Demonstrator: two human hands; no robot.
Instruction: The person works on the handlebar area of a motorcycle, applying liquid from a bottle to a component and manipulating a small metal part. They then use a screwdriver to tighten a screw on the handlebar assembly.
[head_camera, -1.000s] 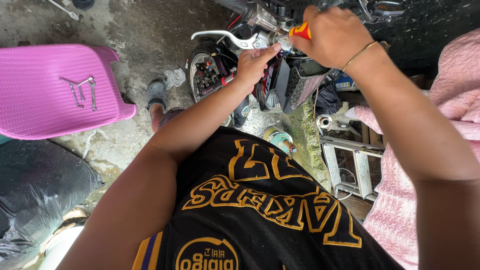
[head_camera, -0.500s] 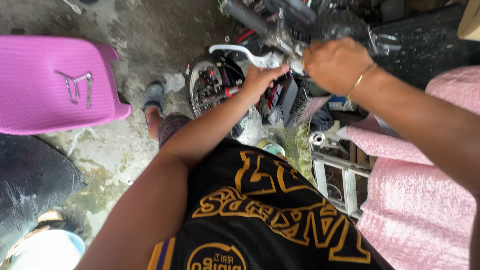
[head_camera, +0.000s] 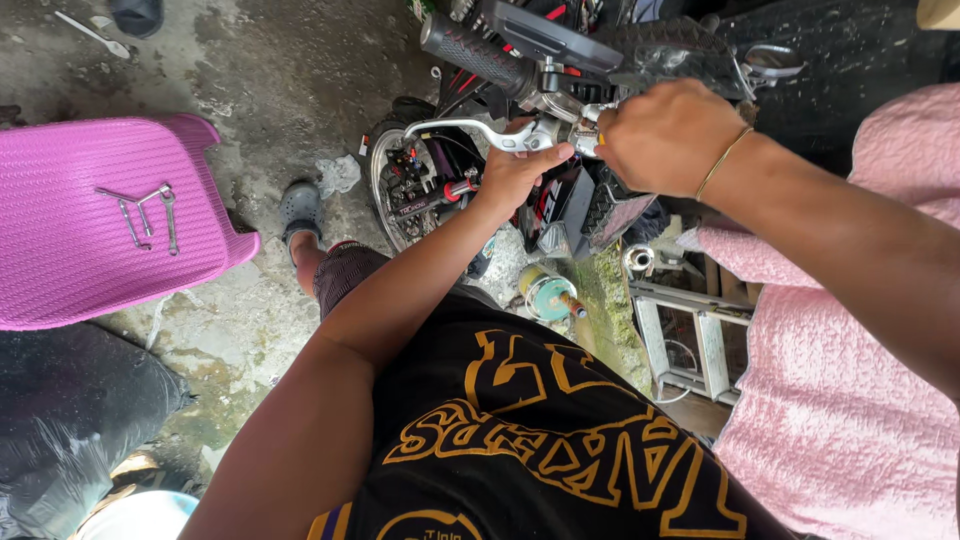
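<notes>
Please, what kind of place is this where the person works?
It looks like an informal outdoor repair spot, perhaps a yard, for motorcycles. A motorcycle handlebar with a brake lever is under both hands, metal wrenches lie on a pink plastic chair, and the ground is stained concrete.

Silver brake lever (head_camera: 462, 129), curved blade pointing left, mounted under the motorcycle handlebar, black ribbed handlebar grip (head_camera: 470, 50) slanting up-left just above the lever, chrome lever clamp (head_camera: 560, 125) at the lever's right end, partly hidden by fingers
</notes>
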